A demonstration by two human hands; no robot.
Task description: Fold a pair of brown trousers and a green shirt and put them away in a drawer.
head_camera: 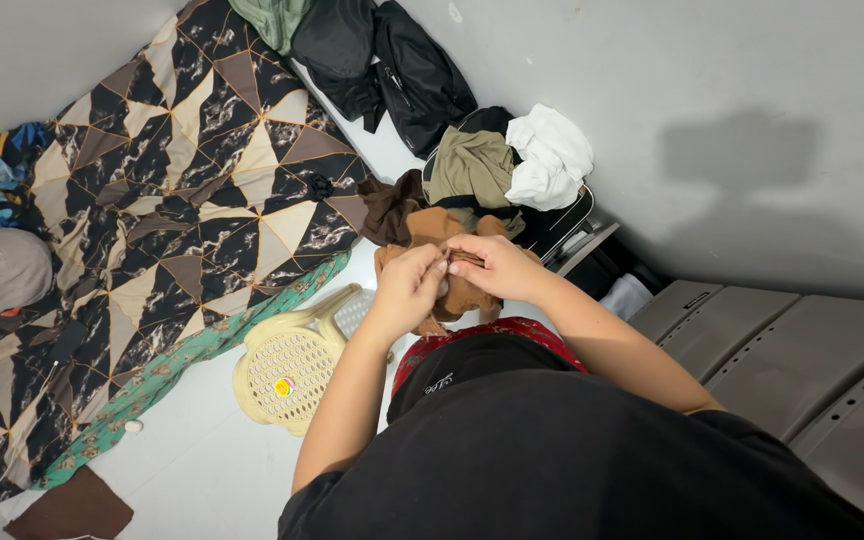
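Both hands raised together over the lap, just above the red-patterned cloth [512,330] showing at the knees. Left hand [407,285] and right hand [497,265] touching at the fingertips, fingers curled inward and pinching a small fold of the brown garment [452,290], the rest of it hanging below and behind the hands. Probably working at a seam or edge of the cloth; whether a needle or thread is held, too small to tell. Best done by keeping the pinched fold taut between the two thumbs, holding the work close and steady, and letting the loose cloth drape freely rather than bunch under the fingers. Behind the hands, a heap of clothes [502,165] in olive, white and brown against the grey wall. To the left, a cream plastic stool [287,370] on the floor, beside a patterned mattress [182,180].
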